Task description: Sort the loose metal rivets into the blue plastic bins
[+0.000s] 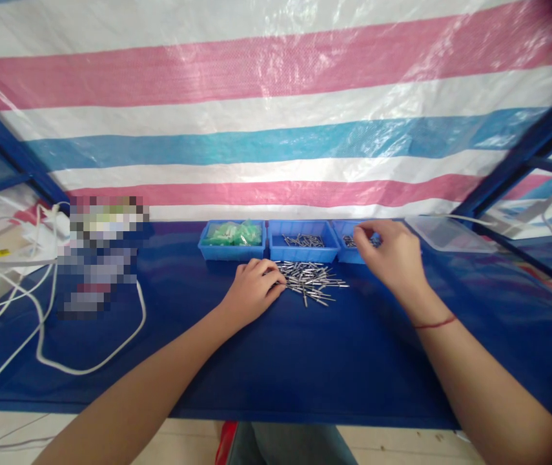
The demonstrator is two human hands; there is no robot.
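Note:
A loose pile of thin shiny metal pins, much like blind rivets (309, 279), lies on the blue table in front of the bins. At its left edge is my left hand (257, 289), fingers curled and thumb close to the index finger; whatever they grip is hidden. My right hand (392, 252) hovers over the right blue bin (346, 257) with thumb and forefinger pinched together, and I cannot make out anything between them. Small metal pieces (350, 241) show in that bin, partly covered by the hand. More pins lie in the middle blue bin (303, 253).
The left blue bin (232, 253) holds green plastic packets (234, 234). A clear plastic lid or tray (450, 234) lies at the back right. White cables (92, 371) loop across the table's left side near blurred-out items (99, 278). A striped sheet (276, 142) hangs behind.

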